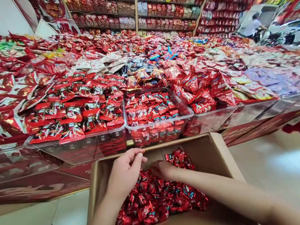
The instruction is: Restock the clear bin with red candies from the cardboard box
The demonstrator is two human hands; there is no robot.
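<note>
A cardboard box (pixel 219 155) stands in front of me with a heap of red, shiny wrapped candies (pixel 161 196) inside. My left hand (pixel 124 173) is over the box's far left part, close to the far rim. Its fingers are curled with the thumb near the index finger, and whatever they may hold is hidden. Deeper in the box, my right hand (pixel 164 170) reaches down among the candies with bent fingers; its fingertips are out of sight. Just beyond the box, a clear plastic bin (pixel 187 116) holds similar small red candies (pixel 151 108).
Left of that bin, another clear bin (pixel 77 146) is piled with larger red packets (pixel 90 122). Red triangular packets (pixel 204 87) lie to its right. Stocked shelves (pixel 136 7) rise behind the display. Pale floor tiles (pixel 291 160) lie around the box. A person (pixel 253 27) is far right, outside.
</note>
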